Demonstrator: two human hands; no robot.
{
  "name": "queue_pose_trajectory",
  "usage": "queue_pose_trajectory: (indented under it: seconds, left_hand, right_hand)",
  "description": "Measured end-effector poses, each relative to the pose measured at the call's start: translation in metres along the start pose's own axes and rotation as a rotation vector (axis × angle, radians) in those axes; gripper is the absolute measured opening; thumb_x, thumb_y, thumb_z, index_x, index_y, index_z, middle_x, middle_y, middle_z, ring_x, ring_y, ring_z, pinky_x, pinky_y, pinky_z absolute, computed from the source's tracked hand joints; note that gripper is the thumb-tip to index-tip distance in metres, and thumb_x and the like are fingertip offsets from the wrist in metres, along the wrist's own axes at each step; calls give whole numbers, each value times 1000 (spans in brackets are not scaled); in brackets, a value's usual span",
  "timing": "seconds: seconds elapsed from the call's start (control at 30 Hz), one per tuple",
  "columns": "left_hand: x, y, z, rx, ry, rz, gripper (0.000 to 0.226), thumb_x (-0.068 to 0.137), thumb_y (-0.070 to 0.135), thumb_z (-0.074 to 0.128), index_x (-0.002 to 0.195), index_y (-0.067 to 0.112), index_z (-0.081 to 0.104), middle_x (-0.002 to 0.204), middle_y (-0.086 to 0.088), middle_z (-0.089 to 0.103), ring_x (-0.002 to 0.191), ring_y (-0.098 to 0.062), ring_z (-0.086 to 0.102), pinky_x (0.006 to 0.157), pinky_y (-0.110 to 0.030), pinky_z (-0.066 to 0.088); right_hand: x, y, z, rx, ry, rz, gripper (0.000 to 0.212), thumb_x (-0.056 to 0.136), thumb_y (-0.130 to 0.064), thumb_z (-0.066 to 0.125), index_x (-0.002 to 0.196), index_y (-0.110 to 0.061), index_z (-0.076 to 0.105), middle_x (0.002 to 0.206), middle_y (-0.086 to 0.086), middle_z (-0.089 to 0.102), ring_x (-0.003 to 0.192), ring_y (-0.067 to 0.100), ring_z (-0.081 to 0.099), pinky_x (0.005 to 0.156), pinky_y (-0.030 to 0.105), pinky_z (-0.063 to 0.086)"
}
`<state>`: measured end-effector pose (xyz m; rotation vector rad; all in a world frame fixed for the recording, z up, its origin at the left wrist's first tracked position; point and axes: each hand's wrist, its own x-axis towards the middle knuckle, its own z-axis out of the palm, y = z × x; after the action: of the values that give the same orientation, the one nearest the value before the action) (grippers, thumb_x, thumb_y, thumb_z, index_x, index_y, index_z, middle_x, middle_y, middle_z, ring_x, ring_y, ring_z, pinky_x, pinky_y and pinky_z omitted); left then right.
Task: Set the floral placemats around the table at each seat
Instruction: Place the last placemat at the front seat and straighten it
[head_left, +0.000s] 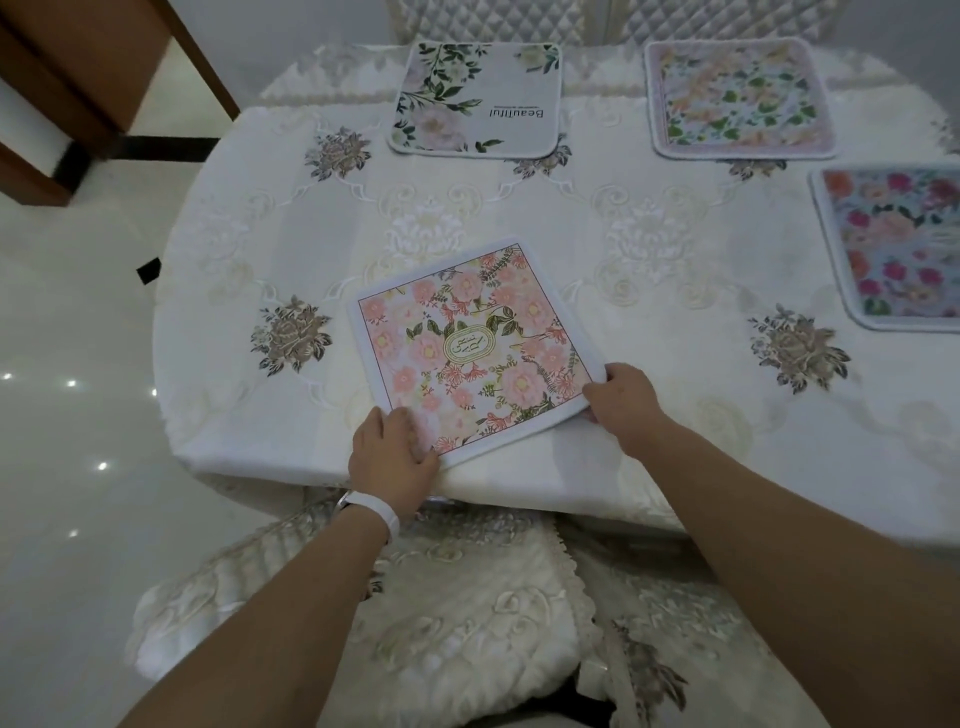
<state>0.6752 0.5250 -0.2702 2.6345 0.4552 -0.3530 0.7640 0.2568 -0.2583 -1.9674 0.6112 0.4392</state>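
A pink floral placemat (470, 343) with a white border lies skewed on the white embroidered tablecloth (649, 270), near the table's front edge. My left hand (392, 460) grips its near left corner, thumb on top. My right hand (621, 402) pinches its near right corner. A white placemat with green leaves (480, 98) lies at the far side. A pastel floral placemat (740, 98) lies at the far right. A placemat with bright pink flowers (898, 247) lies at the right edge, partly cut off by the frame.
A chair with a cream embroidered cover (415, 613) stands under the table's near edge, below my arms. Two quilted chair backs (467, 21) rise behind the far side. A brown wooden cabinet (78, 67) stands at the upper left on the glossy white floor (67, 415).
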Motion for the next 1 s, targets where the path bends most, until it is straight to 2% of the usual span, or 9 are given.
queue_pose_trajectory:
  seconds: [0.17, 0.33, 0.47, 0.57, 0.63, 0.7, 0.77, 0.9, 1.0]
  left_hand:
    - [-7, -5, 1, 49, 13, 26, 38, 79, 34, 61, 113, 19, 53, 119, -9, 46, 113, -34, 42, 90, -42, 40]
    - [-27, -1, 8, 171, 87, 80, 30, 76, 27, 64, 103, 15, 64, 108, -11, 56, 99, -32, 50, 78, -40, 47]
    - [-46, 19, 21, 117, -74, 263, 31, 85, 25, 54, 114, 16, 60, 110, -5, 57, 99, -24, 51, 82, -35, 46]
    - [-59, 45, 26, -12, -168, 307, 19, 88, 25, 50, 99, 14, 61, 96, -1, 59, 87, -21, 54, 70, -31, 44]
    - [-65, 61, 32, -130, -251, 195, 18, 88, 30, 49, 83, 17, 60, 77, 1, 61, 67, -16, 55, 56, -28, 40]
    - [-68, 75, 38, -341, -346, 17, 26, 89, 32, 50, 72, 14, 58, 63, -1, 59, 54, -17, 50, 53, -25, 37]
    - [-70, 87, 44, -556, -435, -126, 28, 89, 30, 52, 69, 13, 59, 64, -6, 60, 55, -20, 52, 54, -26, 39]
    - [-70, 110, 52, -809, -543, -281, 27, 93, 30, 56, 78, 9, 64, 76, -8, 67, 70, -24, 64, 60, -28, 47]
    - [-72, 121, 59, -947, -546, -439, 26, 93, 26, 56, 83, 4, 64, 76, -13, 67, 62, -23, 60, 64, -37, 46]
  right_hand:
    - [-19, 12, 12, 190, 5, 87, 12, 92, -4, 52, 102, -8, 56, 101, 9, 60, 94, 30, 62, 74, 43, 61]
    - [-48, 35, 16, 315, 107, 115, 14, 93, -7, 53, 107, -11, 55, 105, 7, 58, 92, 23, 60, 66, 32, 60]
    - [-66, 55, 10, 454, 183, 161, 13, 93, -4, 53, 105, -8, 56, 104, 10, 59, 94, 26, 62, 65, 31, 59]
    - [-74, 63, 2, 587, 224, 205, 12, 94, -4, 55, 105, -8, 56, 106, 9, 58, 95, 24, 61, 65, 33, 60]
    - [-79, 66, -3, 649, 250, 227, 10, 95, -7, 56, 105, -9, 56, 107, 9, 57, 96, 23, 59, 65, 33, 59]
    - [-82, 70, -7, 698, 286, 241, 13, 95, -6, 55, 107, -8, 56, 110, 8, 57, 100, 24, 59, 67, 34, 59]
    - [-88, 74, -9, 748, 311, 255, 18, 93, 1, 52, 109, -6, 54, 112, 8, 57, 101, 24, 58, 69, 34, 60]
    - [-101, 86, -10, 835, 287, 274, 20, 91, 8, 51, 106, -5, 51, 110, 10, 55, 97, 24, 59, 68, 33, 59]
    - [-107, 91, -9, 837, 216, 259, 23, 90, 10, 52, 103, -9, 51, 105, 9, 57, 95, 24, 61, 65, 31, 59]
